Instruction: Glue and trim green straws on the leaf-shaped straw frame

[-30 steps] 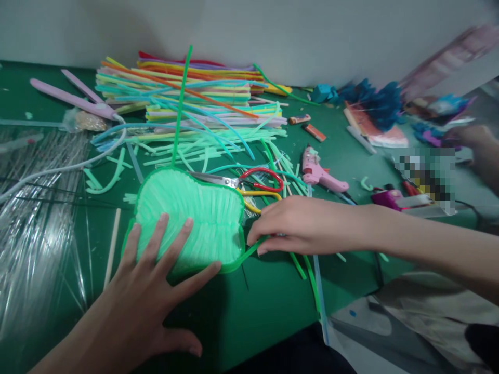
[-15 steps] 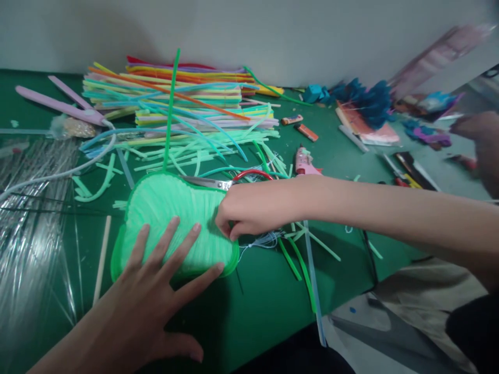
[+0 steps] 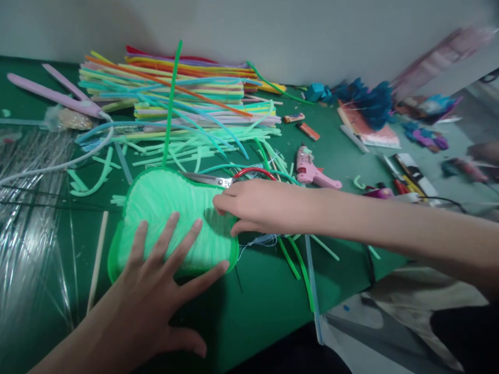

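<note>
A light green panel of pipe cleaners (image 3: 156, 200), edged in darker green, lies on the green table. One dark green pipe cleaner (image 3: 173, 98) sticks up from its far edge. My left hand (image 3: 152, 285) rests with spread fingers on the panel's near part. At the panel's right end is my right hand (image 3: 253, 208), fingers bent and thumb apart from them, with nothing visible between. Scissors with red handles (image 3: 253, 170) lie behind the right hand, partly hidden by it.
Bundles of coloured pipe cleaners (image 3: 195, 93) line the back. A pink glue gun (image 3: 312, 169) lies behind my right forearm. Pink hair straighteners (image 3: 58, 98) and clear strands (image 3: 31, 223) are at left. Another person's hand (image 3: 485, 156) is at the far right, blurred.
My right hand has loosened from a closed curl, thumb and fingers parting over the panel's right end. My left hand stays on the panel. The view has shifted slightly.
</note>
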`<state>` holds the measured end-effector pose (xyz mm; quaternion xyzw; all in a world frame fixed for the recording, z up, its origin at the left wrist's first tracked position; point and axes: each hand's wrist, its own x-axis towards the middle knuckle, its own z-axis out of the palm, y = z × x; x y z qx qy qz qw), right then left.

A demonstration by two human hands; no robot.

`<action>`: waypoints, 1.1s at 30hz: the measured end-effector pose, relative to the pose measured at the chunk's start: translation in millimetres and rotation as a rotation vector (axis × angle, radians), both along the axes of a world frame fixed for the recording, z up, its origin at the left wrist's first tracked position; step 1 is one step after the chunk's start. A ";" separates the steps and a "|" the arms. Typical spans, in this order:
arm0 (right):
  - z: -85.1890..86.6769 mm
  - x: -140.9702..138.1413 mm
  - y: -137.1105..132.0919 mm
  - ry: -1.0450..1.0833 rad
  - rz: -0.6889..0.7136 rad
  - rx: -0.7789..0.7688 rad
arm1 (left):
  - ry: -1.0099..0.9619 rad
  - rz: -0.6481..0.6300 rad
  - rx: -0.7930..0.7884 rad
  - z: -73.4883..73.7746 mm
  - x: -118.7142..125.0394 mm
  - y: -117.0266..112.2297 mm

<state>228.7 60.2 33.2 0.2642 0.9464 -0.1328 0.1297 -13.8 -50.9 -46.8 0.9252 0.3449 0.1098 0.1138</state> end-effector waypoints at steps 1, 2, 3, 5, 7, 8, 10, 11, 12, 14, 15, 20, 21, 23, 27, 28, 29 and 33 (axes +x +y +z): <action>-2.0 6.3 -4.3 0.030 -0.021 0.022 | -0.006 0.015 -0.004 0.2 0.8 -0.6; -4.5 13.1 -9.7 0.073 -0.052 0.042 | -0.010 0.026 -0.008 0.4 1.8 -1.3; -7.7 20.1 -16.2 0.130 -0.088 0.058 | -0.014 0.035 -0.011 0.6 2.8 -2.1; -15.1 32.6 -32.4 0.283 -0.215 0.111 | -0.022 0.060 -0.017 0.7 4.5 -3.6; -23.1 40.2 -50.2 0.444 -0.401 0.131 | -0.031 0.065 -0.014 0.2 5.2 -4.3; -26.9 41.6 -58.5 0.500 -0.492 0.121 | -0.033 0.065 -0.012 -0.2 5.1 -4.3; -33.3 39.6 -71.6 0.580 -0.656 0.034 | -0.031 0.065 -0.011 -1.1 4.2 -3.8; -35.8 36.9 -75.9 0.612 -0.718 -0.020 | -0.029 0.059 -0.010 -1.6 3.5 -3.3; -37.8 33.6 -78.7 0.640 -0.764 -0.068 | -0.028 0.052 -0.008 -2.1 2.7 -2.7; -40.4 26.8 -80.4 0.673 -0.807 -0.127 | -0.024 0.040 0.000 -3.1 1.2 -1.7; -41.1 23.8 -80.0 0.677 -0.815 -0.141 | -0.019 0.031 0.006 -3.7 0.7 -1.4; -43.5 14.7 -75.9 0.682 -0.826 -0.165 | -0.007 0.019 0.021 -5.4 0.3 -1.6; -44.1 13.5 -75.5 0.681 -0.816 -0.153 | 0.004 0.018 0.026 -5.1 0.4 -1.7; -45.1 11.0 -75.2 0.667 -0.775 -0.105 | 0.051 -0.009 0.048 -3.5 0.4 -1.5; -46.6 7.5 -74.7 0.620 -0.629 0.021 | 0.137 -0.057 0.085 2.0 -0.2 -0.3; -47.3 7.2 -74.7 0.611 -0.583 0.052 | 0.144 -0.054 0.085 3.4 -0.6 0.0; -48.2 7.2 -74.9 0.603 -0.537 0.079 | 0.147 -0.058 0.083 4.7 -1.0 0.1; -53.0 7.4 -78.8 0.573 -0.576 0.170 | 0.137 -0.065 0.083 7.0 -3.3 -0.7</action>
